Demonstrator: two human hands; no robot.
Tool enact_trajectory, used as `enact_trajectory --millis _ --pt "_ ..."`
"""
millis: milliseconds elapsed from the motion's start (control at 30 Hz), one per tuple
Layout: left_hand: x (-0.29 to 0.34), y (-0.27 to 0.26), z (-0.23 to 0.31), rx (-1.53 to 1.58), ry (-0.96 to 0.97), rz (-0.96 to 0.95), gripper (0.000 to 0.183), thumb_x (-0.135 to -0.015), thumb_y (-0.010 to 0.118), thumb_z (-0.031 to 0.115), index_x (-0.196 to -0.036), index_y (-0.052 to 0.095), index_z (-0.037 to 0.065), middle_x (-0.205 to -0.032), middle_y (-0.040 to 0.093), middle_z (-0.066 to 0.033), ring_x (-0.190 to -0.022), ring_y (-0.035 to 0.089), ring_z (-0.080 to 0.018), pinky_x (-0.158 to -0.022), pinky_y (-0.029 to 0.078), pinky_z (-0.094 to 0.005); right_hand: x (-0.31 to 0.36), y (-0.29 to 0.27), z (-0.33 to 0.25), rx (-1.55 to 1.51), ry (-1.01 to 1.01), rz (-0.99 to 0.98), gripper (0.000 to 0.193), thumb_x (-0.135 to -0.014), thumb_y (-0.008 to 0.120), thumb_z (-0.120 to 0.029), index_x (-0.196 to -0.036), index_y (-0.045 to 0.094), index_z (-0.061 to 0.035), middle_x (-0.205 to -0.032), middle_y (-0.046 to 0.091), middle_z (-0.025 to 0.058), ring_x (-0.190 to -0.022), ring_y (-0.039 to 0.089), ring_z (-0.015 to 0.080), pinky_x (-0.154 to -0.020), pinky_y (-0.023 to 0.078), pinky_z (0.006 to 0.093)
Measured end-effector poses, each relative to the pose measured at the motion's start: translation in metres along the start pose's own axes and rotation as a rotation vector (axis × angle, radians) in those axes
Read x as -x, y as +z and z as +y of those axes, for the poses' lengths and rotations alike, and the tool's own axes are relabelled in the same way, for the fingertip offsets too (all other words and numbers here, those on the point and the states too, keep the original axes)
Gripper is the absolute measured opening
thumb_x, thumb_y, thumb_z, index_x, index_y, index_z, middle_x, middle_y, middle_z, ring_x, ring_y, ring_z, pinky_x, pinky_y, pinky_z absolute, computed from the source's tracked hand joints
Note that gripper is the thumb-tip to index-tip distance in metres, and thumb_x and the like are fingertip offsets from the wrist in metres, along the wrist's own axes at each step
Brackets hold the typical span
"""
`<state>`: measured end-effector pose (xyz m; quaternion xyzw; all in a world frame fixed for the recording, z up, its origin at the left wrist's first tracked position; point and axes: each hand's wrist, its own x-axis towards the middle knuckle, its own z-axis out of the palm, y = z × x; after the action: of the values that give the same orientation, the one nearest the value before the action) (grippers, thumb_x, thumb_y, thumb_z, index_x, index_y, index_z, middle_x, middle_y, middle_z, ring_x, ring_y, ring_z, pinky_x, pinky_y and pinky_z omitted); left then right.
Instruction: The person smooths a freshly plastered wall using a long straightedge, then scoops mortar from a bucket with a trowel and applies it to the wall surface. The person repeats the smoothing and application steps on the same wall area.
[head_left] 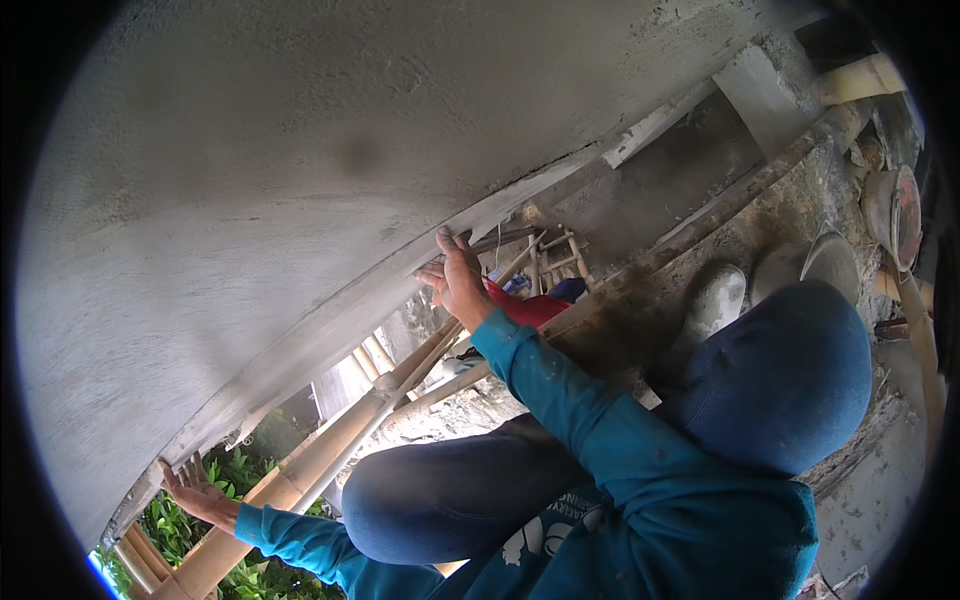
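A broad grey plastered surface [250,200] fills the upper left. Along its lower border runs a long grey strip [340,305], smeared with the same grey; I cannot tell what it is made of. My right hand [458,280] holds the strip near the middle of the view, its thumb up on the border and its fingers bent at the underside. Farther down to the left, my left hand [200,492] grips the strip near its lower end. Its thumb lies at the face, and the fingers reach up behind, partly hidden.
Thick bamboo poles [300,470] slant below the strip, with green leaves [235,475] beyond. My bent knees [780,375] are close under my arms. A dirty bucket [890,215] stands on the rough ledge [800,195] at right. Something red [530,305] shows lower down behind my right wrist.
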<state>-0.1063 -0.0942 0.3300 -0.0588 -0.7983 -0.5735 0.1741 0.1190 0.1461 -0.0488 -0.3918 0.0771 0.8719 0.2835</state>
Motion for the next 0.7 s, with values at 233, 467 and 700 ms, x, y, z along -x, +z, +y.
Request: enact_trajectory --millis 233,467,700 --pt "-0.011 0.000 -0.006 0.043 -0.030 -0.036 0.052 -0.093 0.058 0.028 -0.134 0.050 -0.003 -0.142 0.033 -0.0247 -0.126 0.038 -0.0454 -0.095 0.054 -0.0523 0.047 0.051 -0.048 0.186 -0.313 0.220 0.098 -0.087 0.061 -0.058 -0.154 0.005 -0.0133 -0.145 0.035 0.0246 -0.129 0.044 0.0374 -0.098 0.049 0.0466" --pt "-0.006 0.000 -0.011 -0.013 -0.005 -0.011 0.051 -0.092 0.059 0.032 -0.130 0.054 -0.002 -0.143 0.037 -0.0223 -0.122 0.045 -0.0427 -0.092 0.056 -0.0482 0.014 0.031 -0.018 0.222 -0.315 0.314 0.092 -0.089 0.058 -0.057 -0.154 0.007 -0.0161 -0.151 0.031 0.0203 -0.131 0.042 0.0364 -0.092 0.052 0.0442" --pt "0.023 0.026 -0.049 -0.056 -0.038 -0.008 0.061 -0.087 0.068 0.023 -0.135 0.042 -0.005 -0.127 0.052 -0.0167 -0.110 0.055 -0.0292 -0.082 0.057 -0.0415 -0.098 -0.067 0.032 -0.132 0.154 -0.015 0.078 -0.090 0.059 -0.047 -0.150 0.019 -0.0177 -0.143 0.034 0.0231 -0.117 0.050 0.0479 -0.092 0.050 0.0584"
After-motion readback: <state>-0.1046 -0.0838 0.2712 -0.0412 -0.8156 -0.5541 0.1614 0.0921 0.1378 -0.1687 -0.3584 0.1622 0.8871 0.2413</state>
